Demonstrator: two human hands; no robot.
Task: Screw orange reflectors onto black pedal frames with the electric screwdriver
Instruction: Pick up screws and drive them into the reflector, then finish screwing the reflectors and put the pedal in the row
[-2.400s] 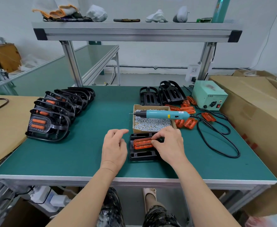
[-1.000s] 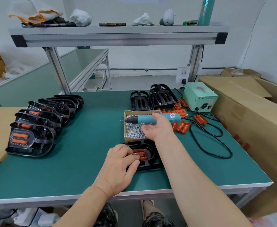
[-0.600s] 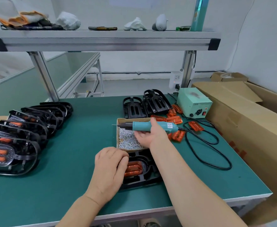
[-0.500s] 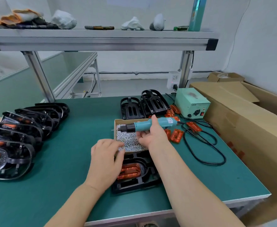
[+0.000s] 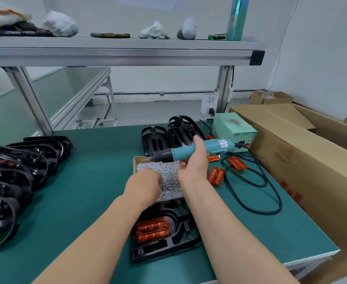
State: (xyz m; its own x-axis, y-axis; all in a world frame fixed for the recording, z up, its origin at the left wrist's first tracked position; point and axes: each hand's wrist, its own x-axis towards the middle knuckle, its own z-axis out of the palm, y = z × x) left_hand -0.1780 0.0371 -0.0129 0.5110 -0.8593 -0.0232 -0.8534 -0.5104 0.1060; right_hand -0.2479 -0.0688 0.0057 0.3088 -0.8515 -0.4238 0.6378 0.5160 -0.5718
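A black pedal frame (image 5: 168, 242) lies on the green table near the front edge, with an orange reflector (image 5: 152, 229) seated in it. My right hand (image 5: 195, 162) grips the teal electric screwdriver (image 5: 193, 149), lifted above the table with its tip pointing left over the cardboard box of screws (image 5: 169, 181). My left hand (image 5: 146, 183) reaches down into that box, fingers curled among the screws; what they hold is hidden.
Finished pedals (image 5: 20, 171) are stacked along the left. Bare black frames (image 5: 168, 134) stand behind the box. Loose orange reflectors (image 5: 215, 174) and the black cable (image 5: 250, 193) lie to the right, by the green power unit (image 5: 233, 128) and a long cardboard carton (image 5: 301, 152).
My right hand has lifted the screwdriver off the screw box and raised it. My left hand has left the reflector in the frame and moved forward into the screws.
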